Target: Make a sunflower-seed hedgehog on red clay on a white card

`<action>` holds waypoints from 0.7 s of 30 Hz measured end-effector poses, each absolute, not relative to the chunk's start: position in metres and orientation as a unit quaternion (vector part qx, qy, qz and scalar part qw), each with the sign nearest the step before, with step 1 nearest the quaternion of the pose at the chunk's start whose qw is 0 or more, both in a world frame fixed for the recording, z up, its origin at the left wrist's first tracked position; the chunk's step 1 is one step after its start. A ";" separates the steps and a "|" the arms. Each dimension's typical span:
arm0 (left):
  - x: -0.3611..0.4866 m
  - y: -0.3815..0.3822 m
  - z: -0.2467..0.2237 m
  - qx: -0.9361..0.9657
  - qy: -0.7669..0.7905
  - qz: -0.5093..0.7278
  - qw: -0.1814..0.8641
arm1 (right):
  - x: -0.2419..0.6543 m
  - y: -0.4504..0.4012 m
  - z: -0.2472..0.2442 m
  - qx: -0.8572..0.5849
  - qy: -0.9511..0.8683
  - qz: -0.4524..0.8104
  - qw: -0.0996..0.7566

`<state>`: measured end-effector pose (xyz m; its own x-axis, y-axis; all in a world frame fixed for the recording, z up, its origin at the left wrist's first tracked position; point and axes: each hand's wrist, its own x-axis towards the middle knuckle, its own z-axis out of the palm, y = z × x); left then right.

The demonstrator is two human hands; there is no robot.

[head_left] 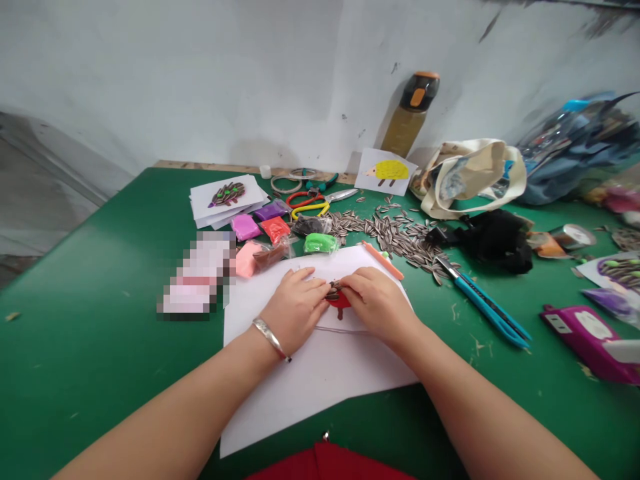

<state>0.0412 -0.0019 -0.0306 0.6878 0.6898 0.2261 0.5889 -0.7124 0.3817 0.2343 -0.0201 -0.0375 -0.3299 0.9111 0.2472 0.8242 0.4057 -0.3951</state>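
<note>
Flat on the white paper (280, 387) rests my left hand (295, 308), fingers stretched out, their tips at the left side of a red clay shape (339, 301). This shape has a small brown leg and striped sunflower seeds (333, 289) set on its top. From the right, my right hand (377, 300) reaches in with thumb and fingertips pinched together at a seed. The fingers partly cover the shape. Behind the hands lie a green clay packet (321, 243) and a loose heap of sunflower seeds (405, 237).
Colored clay packets (246, 227), scissors (343, 195) and picture cards (227, 200) lie at the back left. A blue utility knife (493, 310) is right of the paper. A bottle (407, 117) and canvas bag (470, 180) stand by the wall. A purple-pink device (590, 340) sits far right.
</note>
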 end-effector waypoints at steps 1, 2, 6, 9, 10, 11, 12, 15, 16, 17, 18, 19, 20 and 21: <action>0.041 -0.002 -0.031 0.908 0.353 0.179 0.139 | 0.234 -0.020 -0.037 -0.536 -0.809 0.099 0.219; 0.041 -0.003 -0.032 0.908 0.355 0.179 0.136 | 0.233 -0.021 -0.037 -0.537 -0.809 0.098 0.218; 0.042 -0.003 -0.035 0.905 0.358 0.191 0.124 | 0.231 -0.021 -0.036 -0.538 -0.809 0.092 0.219; 0.042 -0.003 -0.038 0.905 0.358 0.196 0.118 | 0.230 -0.021 -0.036 -0.535 -0.812 0.090 0.217; 0.042 -0.003 -0.038 0.905 0.360 0.192 0.116 | 0.230 -0.021 -0.036 -0.533 -0.814 0.090 0.215; 0.042 -0.003 -0.038 0.906 0.363 0.187 0.114 | 0.229 -0.020 -0.037 -0.530 -0.816 0.089 0.213; 0.042 -0.004 -0.038 0.905 0.367 0.182 0.114 | 0.229 -0.020 -0.037 -0.528 -0.817 0.089 0.212; 0.043 -0.005 -0.038 0.903 0.377 0.170 0.117 | 0.228 -0.021 -0.037 -0.526 -0.819 0.088 0.211; 0.043 -0.005 -0.038 0.902 0.380 0.168 0.120 | 0.228 -0.021 -0.037 -0.526 -0.819 0.088 0.212; 0.044 -0.005 -0.037 0.901 0.381 0.165 0.123 | 0.227 -0.021 -0.038 -0.526 -0.819 0.088 0.212; 0.044 -0.005 -0.037 0.901 0.383 0.163 0.125 | 0.227 -0.021 -0.038 -0.526 -0.819 0.089 0.211; 0.044 -0.005 -0.037 0.901 0.383 0.161 0.127 | 0.226 -0.021 -0.038 -0.526 -0.820 0.089 0.209; 0.044 -0.005 -0.037 0.901 0.383 0.160 0.128 | 0.226 -0.021 -0.038 -0.527 -0.820 0.089 0.207; 0.044 -0.005 -0.037 0.901 0.383 0.160 0.127 | 0.225 -0.021 -0.038 -0.527 -0.820 0.089 0.205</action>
